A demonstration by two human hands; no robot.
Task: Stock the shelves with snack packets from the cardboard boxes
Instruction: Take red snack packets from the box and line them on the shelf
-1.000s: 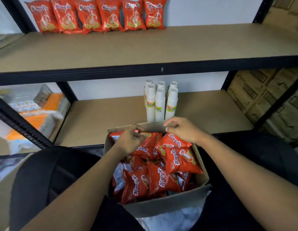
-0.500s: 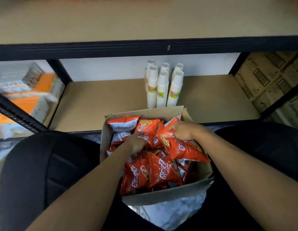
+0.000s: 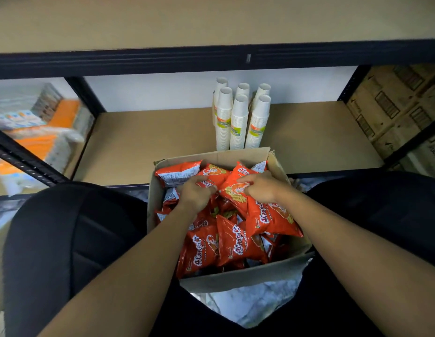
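Cardboard box, centre frame, open & full of red snack packets, sits between the person's knees. Left hand & right hand reach in at the box's far end, fingers curled round snack packets atop the pile. Above box in frame: brown lower shelf w/ six stacks of paper cups. Cartons far right; blurred orange packs at left.

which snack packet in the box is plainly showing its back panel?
The snack packet in the cardboard box's far-left corner, just beyond the left hand: its pale printed back panel faces up, while neighbours show red fronts.
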